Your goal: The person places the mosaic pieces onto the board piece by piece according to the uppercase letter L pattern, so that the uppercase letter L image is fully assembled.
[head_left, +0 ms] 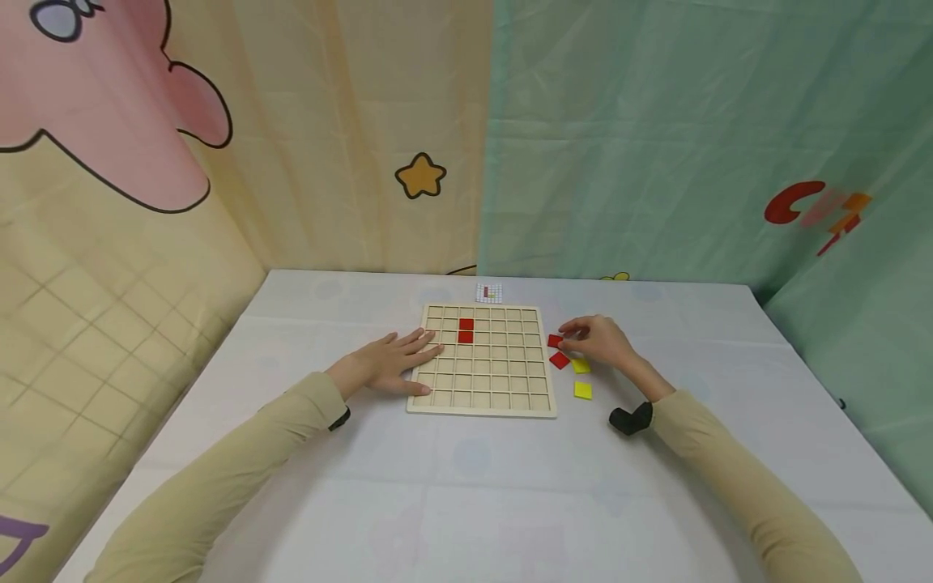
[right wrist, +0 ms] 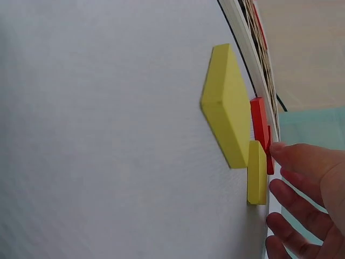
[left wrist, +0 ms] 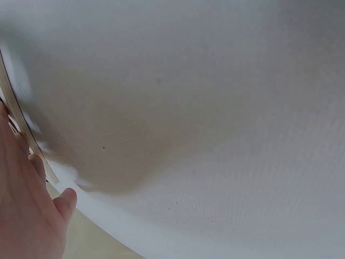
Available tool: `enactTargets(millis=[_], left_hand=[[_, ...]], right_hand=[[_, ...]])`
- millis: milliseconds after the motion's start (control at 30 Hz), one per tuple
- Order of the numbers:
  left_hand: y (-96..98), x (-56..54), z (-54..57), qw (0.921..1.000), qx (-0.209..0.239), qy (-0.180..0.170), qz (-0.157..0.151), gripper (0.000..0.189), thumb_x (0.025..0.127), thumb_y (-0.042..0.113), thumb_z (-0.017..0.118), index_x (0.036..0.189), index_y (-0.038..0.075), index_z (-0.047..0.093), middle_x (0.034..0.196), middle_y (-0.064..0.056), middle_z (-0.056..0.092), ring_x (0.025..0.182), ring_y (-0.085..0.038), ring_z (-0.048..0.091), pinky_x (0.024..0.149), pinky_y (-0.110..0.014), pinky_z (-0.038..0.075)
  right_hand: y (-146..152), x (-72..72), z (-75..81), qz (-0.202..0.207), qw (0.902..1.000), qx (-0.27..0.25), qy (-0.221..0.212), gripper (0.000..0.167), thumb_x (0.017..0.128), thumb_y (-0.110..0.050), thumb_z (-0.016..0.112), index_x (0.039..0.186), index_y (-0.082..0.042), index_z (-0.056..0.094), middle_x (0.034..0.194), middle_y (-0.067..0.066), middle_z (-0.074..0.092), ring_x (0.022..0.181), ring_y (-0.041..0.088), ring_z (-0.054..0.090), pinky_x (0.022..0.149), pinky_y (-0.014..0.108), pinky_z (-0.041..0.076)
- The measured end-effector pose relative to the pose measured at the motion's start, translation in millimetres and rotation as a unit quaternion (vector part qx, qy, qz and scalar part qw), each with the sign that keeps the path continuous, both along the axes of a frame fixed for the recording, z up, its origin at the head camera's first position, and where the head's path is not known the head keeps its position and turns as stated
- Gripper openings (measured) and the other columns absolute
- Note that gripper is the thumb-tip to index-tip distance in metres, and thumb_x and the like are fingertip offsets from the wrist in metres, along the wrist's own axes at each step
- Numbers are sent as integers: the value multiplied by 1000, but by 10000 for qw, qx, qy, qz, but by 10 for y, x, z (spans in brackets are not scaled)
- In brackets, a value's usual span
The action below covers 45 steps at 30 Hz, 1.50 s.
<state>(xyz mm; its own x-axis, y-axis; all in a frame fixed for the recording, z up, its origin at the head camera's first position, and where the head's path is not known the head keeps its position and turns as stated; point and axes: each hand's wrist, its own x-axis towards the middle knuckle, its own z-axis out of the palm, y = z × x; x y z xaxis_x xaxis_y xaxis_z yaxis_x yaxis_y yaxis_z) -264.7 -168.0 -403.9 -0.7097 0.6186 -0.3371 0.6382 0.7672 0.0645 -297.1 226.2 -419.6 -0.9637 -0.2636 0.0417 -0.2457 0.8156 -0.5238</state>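
A square wooden grid board (head_left: 503, 385) lies flat on the table, with two red tiles (head_left: 466, 331) set one behind the other in its cells. My left hand (head_left: 389, 362) rests with spread fingers over the board's left edge. Just right of the board, my right hand (head_left: 599, 341) pinches a red tile (head_left: 555, 341) between thumb and fingertips. The thumb (right wrist: 288, 156) shows against that tile's end in the right wrist view. Another red tile (head_left: 559, 360) lies close in front of it. Two yellow tiles (right wrist: 226, 110) lie nearer me, one under the right hand.
A small printed card (head_left: 489, 293) with a coloured grid pattern lies behind the board. The white-covered table (head_left: 474, 502) meets hanging curtains (head_left: 627, 146) at the back and sides. A black strap (head_left: 630, 419) shows at the right wrist.
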Motion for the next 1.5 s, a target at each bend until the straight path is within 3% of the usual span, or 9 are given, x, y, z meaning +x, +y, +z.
enactTargets(millis=[533,900,1300,1500], left_hand=[[13,2,17,10000,-17,11,-64,82,93,66,40,156,24,10,164,-5,0,151,-27,0,119,-57,10],[21,10,35,10000,-38,-13,-35,82,93,65,40,156,24,10,164,-6,0,151,-27,0,119,-56,10],[20,20,50,9999,-106,-39,16,82,93,65,40,156,24,9,164,-6,-1,151,-27,-1,119,-55,10],[8,12,27,10000,-94,-14,-17,82,93,66,39,156,24,8,164,-6,-1,151,-27,-1,119,-56,10]], right_hand=[[7,-11,22,367,9990,189,155,29,83,-20,74,105,-2,73,101,14,72,82,21,55,72,28,46],[-7,46,75,58,9984,398,405,34,82,-29,76,107,-5,74,102,10,74,91,25,63,79,39,52],[-206,196,177,27,9981,266,562,34,80,-30,77,106,-8,75,101,10,73,86,23,62,62,25,47],[-380,251,198,197,9981,167,552,33,80,-29,77,106,-8,75,98,10,73,79,20,58,54,24,44]])
